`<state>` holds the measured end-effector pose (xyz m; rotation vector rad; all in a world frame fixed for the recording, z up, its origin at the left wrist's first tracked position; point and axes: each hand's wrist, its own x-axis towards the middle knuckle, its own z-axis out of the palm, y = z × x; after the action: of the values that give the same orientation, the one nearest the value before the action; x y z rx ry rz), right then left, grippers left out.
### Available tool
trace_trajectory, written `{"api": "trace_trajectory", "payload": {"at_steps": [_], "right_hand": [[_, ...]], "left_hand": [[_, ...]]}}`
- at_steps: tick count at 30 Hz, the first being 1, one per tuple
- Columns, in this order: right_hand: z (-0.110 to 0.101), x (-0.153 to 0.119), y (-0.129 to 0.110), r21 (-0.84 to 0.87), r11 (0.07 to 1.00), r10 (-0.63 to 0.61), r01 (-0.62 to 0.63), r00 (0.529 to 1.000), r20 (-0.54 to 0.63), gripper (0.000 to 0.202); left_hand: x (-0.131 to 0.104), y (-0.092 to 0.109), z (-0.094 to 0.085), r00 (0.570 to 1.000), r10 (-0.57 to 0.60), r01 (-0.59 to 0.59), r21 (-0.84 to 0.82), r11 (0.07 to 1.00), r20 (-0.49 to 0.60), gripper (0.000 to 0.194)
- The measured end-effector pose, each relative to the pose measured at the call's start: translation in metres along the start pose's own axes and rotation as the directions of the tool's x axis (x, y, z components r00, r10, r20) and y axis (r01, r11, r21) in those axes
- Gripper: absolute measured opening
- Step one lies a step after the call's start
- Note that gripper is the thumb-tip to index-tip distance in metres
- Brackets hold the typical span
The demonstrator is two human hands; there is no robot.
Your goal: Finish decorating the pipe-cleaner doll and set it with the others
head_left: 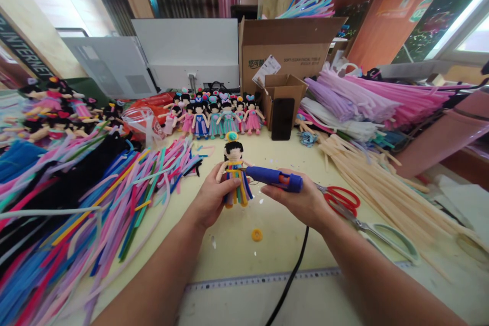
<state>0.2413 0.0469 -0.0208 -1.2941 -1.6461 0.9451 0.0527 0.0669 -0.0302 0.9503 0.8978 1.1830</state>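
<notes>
My left hand (211,192) is closed round a small pipe-cleaner doll (234,152), holding it upright above the table. The doll has black hair, a teal and yellow head ornament and a striped skirt of yellow, blue and green. In my right hand (299,202) is a blue hot glue gun (274,177), its nozzle pointing left at the doll's waist. Whether the tip touches the doll I cannot tell. A black cord (293,275) runs down from the gun. On the table below lies a small yellow ring (256,235).
Finished dolls (214,117) stand in rows at the back, near a dark phone (282,119) and a cardboard box (292,46). Colourful pipe cleaners (126,188) cover the left. Red-handled scissors (342,198), green-handled scissors (393,239) and beige stems (378,183) lie right; a ruler strip (263,279) crosses the front.
</notes>
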Motion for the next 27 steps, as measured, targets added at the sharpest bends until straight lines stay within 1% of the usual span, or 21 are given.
{"api": "trace_trajectory", "payload": {"at_steps": [5, 12, 22, 27], "right_hand": [[0.0003, 0.0002, -0.0024, 0.006, 1.0, 0.012, -0.012, 1.0, -0.013, 0.033], [0.0003, -0.0004, -0.006, 0.025, 1.0, -0.003, 0.003, 1.0, -0.002, 0.031], [-0.0005, -0.0006, -0.0059, -0.003, 0.999, 0.036, -0.036, 0.999, -0.011, 0.034], [-0.0005, 0.0, -0.0064, 0.006, 0.999, 0.037, -0.037, 0.999, -0.015, 0.03]], "left_hand": [[-0.0011, 0.001, 0.0016, 1.0, 0.001, -0.001, -0.011, 1.0, 0.001, 0.052], [-0.0007, -0.0003, 0.001, 1.0, -0.003, 0.003, 0.005, 1.0, -0.023, 0.049], [-0.0002, 0.0, 0.0008, 1.0, 0.001, -0.001, 0.018, 1.0, -0.001, 0.051], [0.0001, -0.0006, 0.0002, 1.0, -0.002, 0.002, 0.015, 1.0, 0.009, 0.051]]}}
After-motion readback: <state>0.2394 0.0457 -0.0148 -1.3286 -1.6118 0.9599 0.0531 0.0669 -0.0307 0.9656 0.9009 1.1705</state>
